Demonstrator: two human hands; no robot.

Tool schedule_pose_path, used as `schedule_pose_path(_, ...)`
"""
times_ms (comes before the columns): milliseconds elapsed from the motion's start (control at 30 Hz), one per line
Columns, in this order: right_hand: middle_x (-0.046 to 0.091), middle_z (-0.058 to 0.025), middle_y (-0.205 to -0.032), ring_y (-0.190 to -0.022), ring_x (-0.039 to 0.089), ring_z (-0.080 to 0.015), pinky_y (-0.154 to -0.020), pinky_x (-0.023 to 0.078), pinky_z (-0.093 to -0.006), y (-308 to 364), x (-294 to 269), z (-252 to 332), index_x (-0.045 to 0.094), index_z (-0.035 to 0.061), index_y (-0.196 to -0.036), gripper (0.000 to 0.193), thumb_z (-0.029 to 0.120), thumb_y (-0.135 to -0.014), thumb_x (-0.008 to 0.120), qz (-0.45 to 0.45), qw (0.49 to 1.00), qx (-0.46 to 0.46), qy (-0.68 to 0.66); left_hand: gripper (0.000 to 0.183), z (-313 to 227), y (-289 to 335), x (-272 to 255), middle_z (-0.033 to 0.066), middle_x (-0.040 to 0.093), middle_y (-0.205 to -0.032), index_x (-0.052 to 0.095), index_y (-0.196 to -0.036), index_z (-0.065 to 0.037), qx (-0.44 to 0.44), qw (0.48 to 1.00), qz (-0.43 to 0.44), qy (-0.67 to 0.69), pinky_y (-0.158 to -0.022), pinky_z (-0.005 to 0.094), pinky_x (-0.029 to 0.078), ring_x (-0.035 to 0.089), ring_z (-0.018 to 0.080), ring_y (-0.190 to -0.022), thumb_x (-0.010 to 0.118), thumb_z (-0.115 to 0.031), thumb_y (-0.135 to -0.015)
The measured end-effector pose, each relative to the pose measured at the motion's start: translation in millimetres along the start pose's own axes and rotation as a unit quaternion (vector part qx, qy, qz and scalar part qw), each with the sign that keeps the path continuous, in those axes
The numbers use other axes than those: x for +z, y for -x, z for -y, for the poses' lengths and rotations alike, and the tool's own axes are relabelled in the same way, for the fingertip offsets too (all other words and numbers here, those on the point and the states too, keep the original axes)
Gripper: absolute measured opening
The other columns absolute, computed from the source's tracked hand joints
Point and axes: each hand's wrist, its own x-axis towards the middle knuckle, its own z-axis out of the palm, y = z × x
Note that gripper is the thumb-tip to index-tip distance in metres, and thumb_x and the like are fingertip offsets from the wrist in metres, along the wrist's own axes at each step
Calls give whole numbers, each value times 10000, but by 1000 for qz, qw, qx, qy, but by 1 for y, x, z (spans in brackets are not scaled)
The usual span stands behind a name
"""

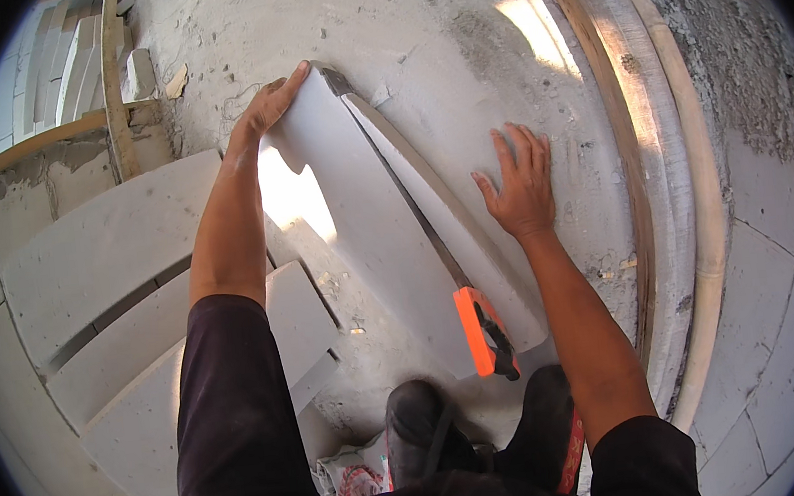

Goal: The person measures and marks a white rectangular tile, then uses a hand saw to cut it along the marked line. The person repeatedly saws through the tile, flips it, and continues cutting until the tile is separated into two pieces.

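Note:
A long pale aerated concrete block [355, 204] lies on the floor in front of me, a narrower strip [438, 182] along its right side. Between the two runs a hand saw [426, 228], its dark blade in the slit. The saw's orange and black handle [475, 331] rests over the near end, touched by neither hand. My left hand [270, 105] grips the block's far left corner, fingers over the edge. To the right of the strip, my right hand [519, 184] is spread with nothing in it; whether it touches the floor is unclear.
More pale blocks [110, 247] are stacked at the left. A wooden board [609, 113] and a long pole [696, 171] run along the right, before a block wall [766, 308]. My shoes [424, 427] stand close to the block's near end, beside a crumpled bag [354, 472].

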Motion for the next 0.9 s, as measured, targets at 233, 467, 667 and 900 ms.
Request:
schedule_pose_path(233, 477, -177, -1530, -1491, 387, -369, -1308, 248, -600, 1, 0, 0, 562, 42, -1482, 624, 417, -1004, 700, -27, 999, -7, 15, 1345, 4, -5, 2, 381, 573, -1484, 549, -1504, 123, 9, 997, -23, -66, -1222, 573, 374, 535, 500, -1433, 517, -1000, -764)
schedule_pose_path(467, 500, -146, -1513, -1474, 419, -334, -1307, 258, -581, 0, 4, 0, 588, 54, -1452, 542, 392, -1036, 666, -50, 999, -16, 9, 1261, 12, 19, 15, 373, 694, -1277, 682, -1317, 149, 10, 997, -40, -60, -1142, 531, 455, 627, 491, -1308, 469, -986, -809)
schedule_pose_path(667, 504, -161, -1513, -1473, 422, -347, -1305, 247, -589, 5, 4, -5, 609, 37, -1434, 482, 328, -1051, 651, -60, 998, -17, -4, 1203, -9, 75, 53, 345, 728, -1178, 727, -1207, 142, 1, 995, -29, -100, -1106, 487, 479, 680, 454, -1212, 465, -973, -839)
schedule_pose_path(900, 512, -146, -1502, -1488, 408, -326, -1322, 220, -573, 3, 1, -1, 637, 53, -1403, 459, 367, -1071, 614, -56, 998, -15, -12, 1279, -34, 127, 65, 368, 717, -1247, 729, -1249, 148, -31, 990, -69, -118, -1134, 449, 483, 664, 465, -1286, 541, -1011, -742)
